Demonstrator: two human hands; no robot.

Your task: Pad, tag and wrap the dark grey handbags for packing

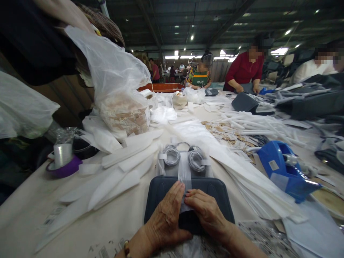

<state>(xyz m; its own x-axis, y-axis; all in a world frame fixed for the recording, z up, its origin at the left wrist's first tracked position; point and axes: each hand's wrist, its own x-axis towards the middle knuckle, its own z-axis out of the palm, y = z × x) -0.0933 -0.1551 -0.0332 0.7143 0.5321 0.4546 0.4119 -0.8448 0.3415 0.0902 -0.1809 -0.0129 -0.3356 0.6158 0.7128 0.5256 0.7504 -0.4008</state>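
A dark blue-grey case (209, 184), perhaps a bag, lies on the table right in front of me. Down its middle runs a white strip of thin sheet (184, 168). Behind the case's near part, two coiled grey straps (172, 155) rest side by side, bound with white bands. My left hand (168, 215) lies over the case, fingers stretched, tips at the strip's left edge and thumb spread apart. From the other side, my right hand (205, 208) has its bent fingertips pinched at the strip. What lies under both palms is hidden.
Long white foam-like sheets (120, 179) are piled on the left, with more sheets (242, 179) on the right. A blue tape dispenser (282, 168) stands at right, a purple bowl (64, 168) at left. Co-workers (245, 70) work across the table. Plastic-wrapped bundles (126, 114) rise at back left.
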